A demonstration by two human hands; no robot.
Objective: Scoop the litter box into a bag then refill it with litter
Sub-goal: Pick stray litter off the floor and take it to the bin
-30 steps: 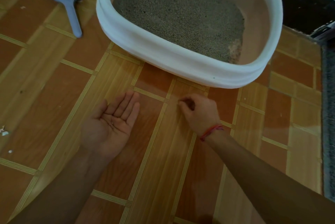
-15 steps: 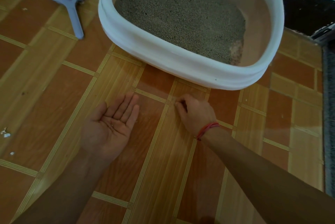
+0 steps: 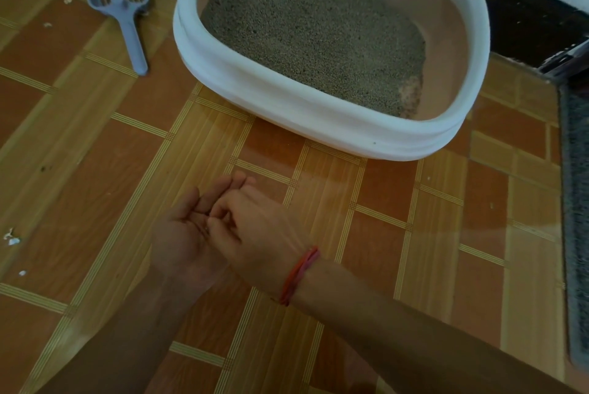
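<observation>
A white-rimmed litter box (image 3: 287,100) stands on the tiled floor at top centre, with grey litter (image 3: 312,27) heaped toward its left and a bare patch of beige bottom at the right. A grey-blue slotted scoop (image 3: 127,20) lies on the floor to its left, handle toward me. My left hand (image 3: 181,234) is held palm up and flat, below the box. My right hand (image 3: 258,228), with a red thread on its wrist, lies over it with fingertips bunched together on the left palm. Anything between those fingertips is too small to see.
Small white scraps (image 3: 12,239) lie on the floor at the far left. A grey mat (image 3: 577,202) runs along the right edge. A dark threshold (image 3: 526,20) and a white wall sit behind the box at top right.
My right hand has left the floor tile in front of the box and moved left onto my left palm. The left hand has stayed palm up.
</observation>
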